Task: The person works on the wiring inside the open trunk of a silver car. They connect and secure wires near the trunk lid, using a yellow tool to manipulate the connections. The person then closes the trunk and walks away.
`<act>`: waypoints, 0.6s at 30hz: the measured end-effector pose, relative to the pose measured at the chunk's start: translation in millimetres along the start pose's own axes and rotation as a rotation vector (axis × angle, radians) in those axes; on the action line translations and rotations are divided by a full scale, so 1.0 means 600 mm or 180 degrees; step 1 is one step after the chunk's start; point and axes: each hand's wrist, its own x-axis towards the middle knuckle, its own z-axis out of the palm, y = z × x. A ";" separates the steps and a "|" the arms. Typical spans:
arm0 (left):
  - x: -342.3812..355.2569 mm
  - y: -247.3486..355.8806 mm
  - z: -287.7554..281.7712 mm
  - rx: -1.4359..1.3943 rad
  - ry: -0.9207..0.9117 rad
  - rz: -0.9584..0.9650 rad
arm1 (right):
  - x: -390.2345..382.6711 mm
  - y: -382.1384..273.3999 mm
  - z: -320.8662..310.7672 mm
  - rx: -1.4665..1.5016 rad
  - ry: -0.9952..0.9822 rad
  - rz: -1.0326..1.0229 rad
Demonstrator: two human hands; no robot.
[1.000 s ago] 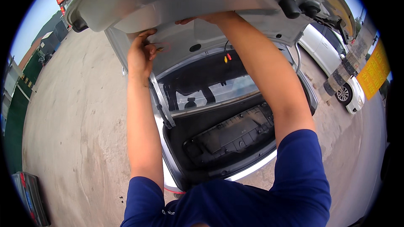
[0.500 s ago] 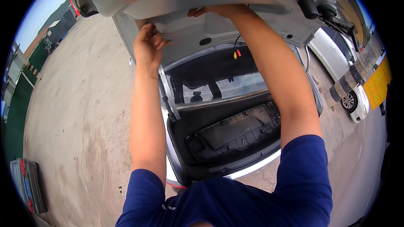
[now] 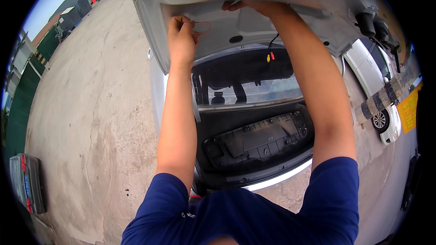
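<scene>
Raised overhead is the silver trunk lid (image 3: pixel 213 31) of a car, its inner side facing me. My left hand (image 3: pixel 184 36) is closed in a pinch on a thin red wire (image 3: pixel 209 27), which loops out to the right of the fingers. Farther right, my right hand (image 3: pixel 254 7) reaches up under the lid's edge. Its visible fingers point left with a gap between them; the rest is hidden by the lid. Below the right hand, a black cable hangs from the lid with a yellow connector (image 3: pixel 268 58) and a red connector (image 3: pixel 272 56).
Beneath the lid lies the open trunk, with a black plastic panel (image 3: pixel 259 140) inside and the rear window (image 3: pixel 250 93) beyond. A white car (image 3: pixel 377 81) and a black-and-white striped post (image 3: pixel 381 97) stand at the right. A dark car (image 3: pixel 27 183) is at the lower left.
The view has shifted, so the scene sits farther right and lower. My left hand has turned, and the red wire loop now shows more clearly. My right hand stays under the lid's edge.
</scene>
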 end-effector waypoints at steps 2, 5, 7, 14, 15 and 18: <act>0.008 -0.014 -0.015 -0.0386 -0.0088 0.0012 | 0.001 0.000 0.001 -0.0005 -0.0009 0.0001; 0.004 -0.023 -0.020 -0.0722 0.0056 0.0148 | 0.000 0.001 -0.002 -0.0002 -0.0017 0.0008; -0.006 -0.024 -0.023 -0.0670 0.0209 0.0184 | 0.001 0.002 -0.003 -0.0009 -0.0014 0.0010; -0.010 -0.004 -0.031 -0.0037 0.0113 -0.0042 | -0.003 0.013 -0.001 -0.0001 -0.0034 0.0021; -0.011 -0.001 -0.027 0.0076 0.0036 -0.0076 | -0.001 0.011 -0.004 -0.0003 -0.0037 0.0018; -0.004 0.003 -0.034 0.0167 -0.0254 -0.0240 | -0.003 0.012 -0.010 0.0003 -0.0012 0.0024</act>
